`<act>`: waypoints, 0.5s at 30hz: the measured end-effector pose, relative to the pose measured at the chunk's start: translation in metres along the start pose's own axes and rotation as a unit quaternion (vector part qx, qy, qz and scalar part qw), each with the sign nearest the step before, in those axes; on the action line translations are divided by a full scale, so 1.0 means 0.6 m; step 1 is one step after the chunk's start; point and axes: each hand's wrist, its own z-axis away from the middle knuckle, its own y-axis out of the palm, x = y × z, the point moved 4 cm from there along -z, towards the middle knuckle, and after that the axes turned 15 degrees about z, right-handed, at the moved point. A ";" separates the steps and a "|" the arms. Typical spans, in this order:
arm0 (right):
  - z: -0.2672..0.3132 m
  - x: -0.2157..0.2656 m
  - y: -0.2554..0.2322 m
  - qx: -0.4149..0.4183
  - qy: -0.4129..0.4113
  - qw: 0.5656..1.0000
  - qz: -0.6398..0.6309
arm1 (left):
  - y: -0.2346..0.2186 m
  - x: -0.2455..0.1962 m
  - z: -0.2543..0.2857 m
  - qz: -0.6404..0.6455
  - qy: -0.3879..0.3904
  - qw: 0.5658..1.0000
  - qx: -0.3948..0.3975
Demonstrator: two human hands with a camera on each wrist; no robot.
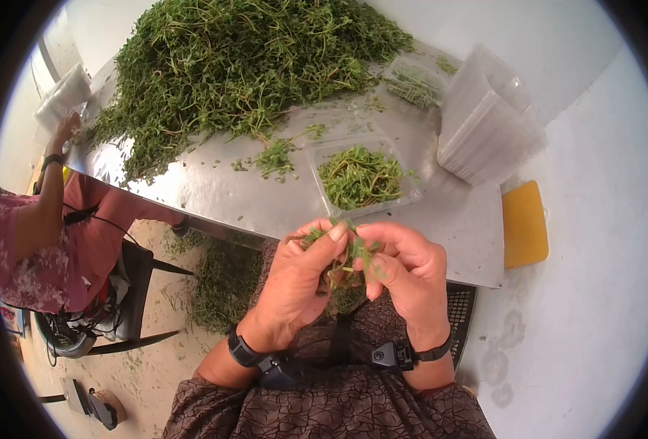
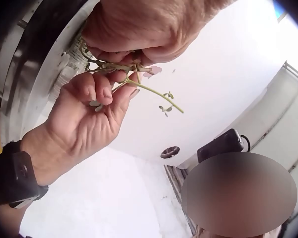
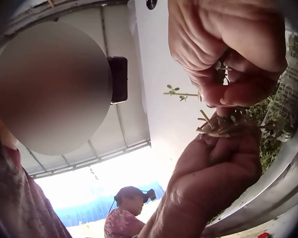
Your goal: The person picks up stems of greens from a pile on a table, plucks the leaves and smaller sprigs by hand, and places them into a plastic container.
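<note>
My left hand (image 1: 292,272) holds a small bunch of leafy green sprigs (image 2: 109,65) in front of my lap, near the table's front edge. Facing it, my right hand (image 1: 417,276) pinches a thin green stem (image 2: 156,92) between thumb and finger, its small leaves sticking out past the fingertips. The two hands' fingertips are close together around the greens. Just beyond them, a clear plastic tray (image 1: 311,162) on the metal table holds a heap of picked sprigs (image 1: 362,178). Part of the bunch is hidden inside the left fingers.
A large pile of greens (image 1: 243,66) covers the table's back left. Stacked clear containers (image 1: 489,121) and another filled tray (image 1: 414,82) stand at the right. Loose sprigs (image 1: 274,157) lie beside the tray. Another person (image 1: 53,241) sits at the left near a black chair (image 1: 137,293).
</note>
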 end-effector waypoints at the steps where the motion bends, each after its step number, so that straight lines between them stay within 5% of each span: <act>1: 0.001 -0.002 0.001 0.000 0.000 1.000 0.000 | 0.000 0.001 0.002 -0.006 -0.013 1.000 -0.001; 9: 0.006 -0.001 -0.019 -0.079 -0.019 0.995 0.064 | -0.002 0.004 0.000 0.001 -0.033 0.999 0.033; 15: 0.010 0.004 -0.039 -0.053 0.034 0.997 0.033 | -0.008 -0.037 -0.005 -0.055 0.057 0.997 0.017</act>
